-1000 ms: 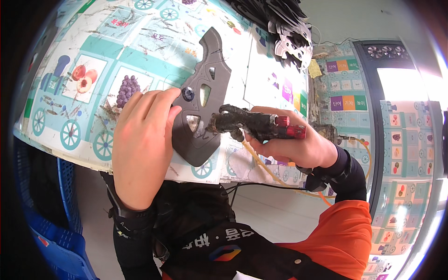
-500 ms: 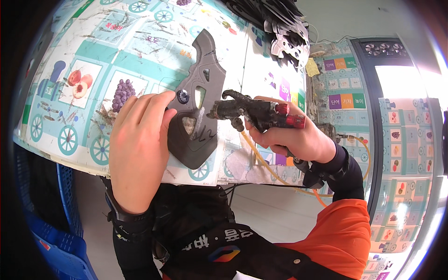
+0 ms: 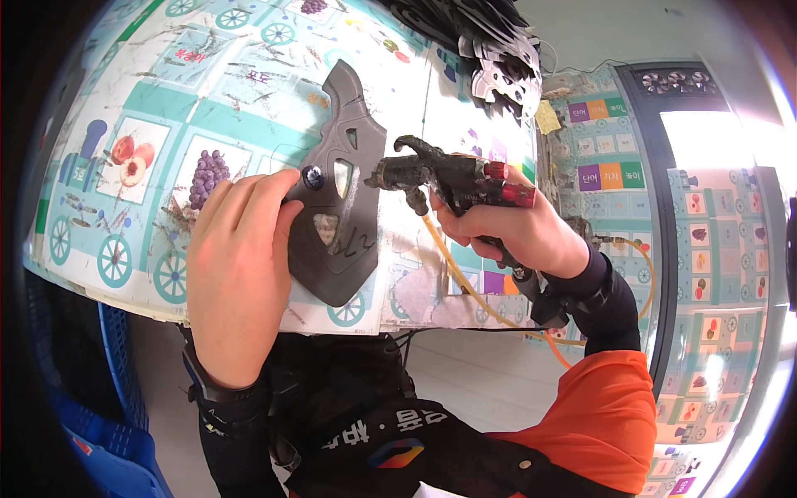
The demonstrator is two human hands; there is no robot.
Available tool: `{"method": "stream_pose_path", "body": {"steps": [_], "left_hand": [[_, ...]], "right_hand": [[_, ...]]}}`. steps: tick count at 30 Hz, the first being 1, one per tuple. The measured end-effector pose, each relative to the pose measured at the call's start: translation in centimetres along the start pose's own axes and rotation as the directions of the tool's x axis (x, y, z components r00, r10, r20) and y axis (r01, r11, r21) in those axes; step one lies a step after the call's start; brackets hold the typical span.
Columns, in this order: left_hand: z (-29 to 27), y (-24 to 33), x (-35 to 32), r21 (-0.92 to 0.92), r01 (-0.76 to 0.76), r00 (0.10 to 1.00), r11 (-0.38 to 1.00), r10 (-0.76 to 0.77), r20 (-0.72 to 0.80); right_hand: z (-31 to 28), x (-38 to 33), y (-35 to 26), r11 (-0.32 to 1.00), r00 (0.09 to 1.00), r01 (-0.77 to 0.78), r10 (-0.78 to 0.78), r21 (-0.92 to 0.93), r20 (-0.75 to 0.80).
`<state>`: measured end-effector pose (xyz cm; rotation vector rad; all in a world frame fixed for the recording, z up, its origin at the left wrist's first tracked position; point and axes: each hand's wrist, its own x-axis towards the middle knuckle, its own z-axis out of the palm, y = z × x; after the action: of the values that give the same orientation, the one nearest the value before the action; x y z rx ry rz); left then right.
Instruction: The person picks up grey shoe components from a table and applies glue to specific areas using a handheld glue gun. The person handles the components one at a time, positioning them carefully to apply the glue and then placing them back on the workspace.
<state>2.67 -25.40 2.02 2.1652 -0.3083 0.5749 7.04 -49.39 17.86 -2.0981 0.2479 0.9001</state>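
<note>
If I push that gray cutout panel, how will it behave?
The gray cutout panel is probably stiff, since its raised contours and edges look crisp. It may be light for its size, being cut through in several places. Its long, angular outline makes rolling unlikely.

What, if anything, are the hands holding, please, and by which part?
The right hand grips the dark spray gun by its handle. The left hand is at the left edge of the gray panel; whether it grips cannot be told.

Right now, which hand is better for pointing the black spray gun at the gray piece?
Probably the right hand: it grips the black spray gun, whose nozzle faces the gray piece. The left hand is at the piece's left edge, away from the gun.
</note>
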Motion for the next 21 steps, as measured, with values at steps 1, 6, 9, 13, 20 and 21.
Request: {"method": "stream_pose_path", "body": {"steps": [1, 6, 9, 13, 20, 21], "left_hand": [[0.1, 0.0, 0.0, -0.004, -0.002, 1.000, 1.000, 0.002, -0.004], [-0.2, 0.1, 0.1, 0.006, 0.002, 1.000, 1.000, -0.002, -0.002], [-0.3, 0.1, 0.1, 0.012, 0.006, 1.000, 1.000, -0.006, 0.003], [0.1, 0.0, 0.0, 0.002, 0.014, 1.000, 1.000, -0.014, 0.004], [-0.1, 0.1, 0.1, -0.003, 0.015, 1.000, 1.000, -0.015, 0.004], [-0.2, 0.1, 0.1, -0.005, 0.018, 1.000, 1.000, -0.018, 0.004]], "right_hand": [[-0.1, 0.1, 0.1, 1.000, 1.000, -0.001, 0.001, 0.000, -0.002], [-0.8, 0.8, 1.4, 0.976, 0.987, 0.157, -0.158, -0.148, 0.003], [-0.7, 1.2, 1.8, 0.962, 0.970, 0.240, -0.243, -0.133, -0.005], [-1.3, 1.3, 1.3, 0.960, 0.982, 0.190, -0.188, -0.204, 0.029], [-1.5, 1.9, 1.0, 0.975, 0.987, 0.160, -0.162, -0.153, 0.002], [-1.4, 2.0, 0.9, 0.978, 0.988, 0.152, -0.155, -0.143, -0.009]]}}
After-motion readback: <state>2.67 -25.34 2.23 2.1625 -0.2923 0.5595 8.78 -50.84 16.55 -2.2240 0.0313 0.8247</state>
